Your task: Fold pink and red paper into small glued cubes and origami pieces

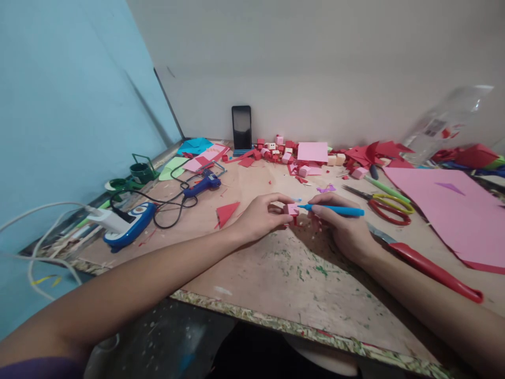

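My left hand [262, 216] pinches a small pink paper cube [291, 210] just above the wooden tabletop [276, 263]. My right hand [341, 223] grips a blue pen [335, 210] whose tip touches the cube's right side. Both forearms rest on the table, meeting near its middle. A red paper triangle [226, 212] lies just left of my left hand.
Scissors with yellow and red handles [389, 202] and a red-handled knife [426, 266] lie to the right, beside a large pink sheet [445, 210]. A blue glue gun [203, 184], a power strip [126, 223], cables, a standing phone [241, 127] and several small cubes and paper scraps crowd the back.
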{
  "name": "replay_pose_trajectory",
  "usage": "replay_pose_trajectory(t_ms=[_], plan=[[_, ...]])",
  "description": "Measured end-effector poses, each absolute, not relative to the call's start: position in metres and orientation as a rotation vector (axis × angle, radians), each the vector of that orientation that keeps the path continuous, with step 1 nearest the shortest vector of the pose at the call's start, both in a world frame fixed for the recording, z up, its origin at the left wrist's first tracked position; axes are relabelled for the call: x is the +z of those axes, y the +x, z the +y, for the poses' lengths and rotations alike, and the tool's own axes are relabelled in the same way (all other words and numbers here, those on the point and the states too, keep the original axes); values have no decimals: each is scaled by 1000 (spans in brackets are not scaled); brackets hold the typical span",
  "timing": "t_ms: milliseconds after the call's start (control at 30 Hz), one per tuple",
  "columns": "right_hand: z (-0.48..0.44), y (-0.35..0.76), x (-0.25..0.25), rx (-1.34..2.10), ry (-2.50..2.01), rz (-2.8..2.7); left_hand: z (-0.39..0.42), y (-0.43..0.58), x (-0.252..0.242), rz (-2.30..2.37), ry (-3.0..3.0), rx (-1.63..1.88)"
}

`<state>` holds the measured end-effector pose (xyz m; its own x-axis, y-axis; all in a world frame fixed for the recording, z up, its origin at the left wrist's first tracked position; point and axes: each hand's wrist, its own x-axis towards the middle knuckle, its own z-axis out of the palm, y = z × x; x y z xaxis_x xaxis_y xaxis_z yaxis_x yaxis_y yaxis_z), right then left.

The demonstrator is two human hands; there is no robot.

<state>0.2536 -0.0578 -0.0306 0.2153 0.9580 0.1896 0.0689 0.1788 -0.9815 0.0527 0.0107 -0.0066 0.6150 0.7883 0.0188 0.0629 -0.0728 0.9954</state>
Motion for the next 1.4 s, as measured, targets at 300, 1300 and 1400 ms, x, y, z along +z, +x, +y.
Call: replay_pose_trajectory(t_ms=[300,1300,1400], plan=[[-62,251,-21,816,-1221,-1283,11,52,-5,727,1580,706],[-65,236,-4,762,-1391,-1256,13,52,-8,702,1570,705],[-65,236,-6,780,-1380,-1253,12,52,-8,703,1566,706]])
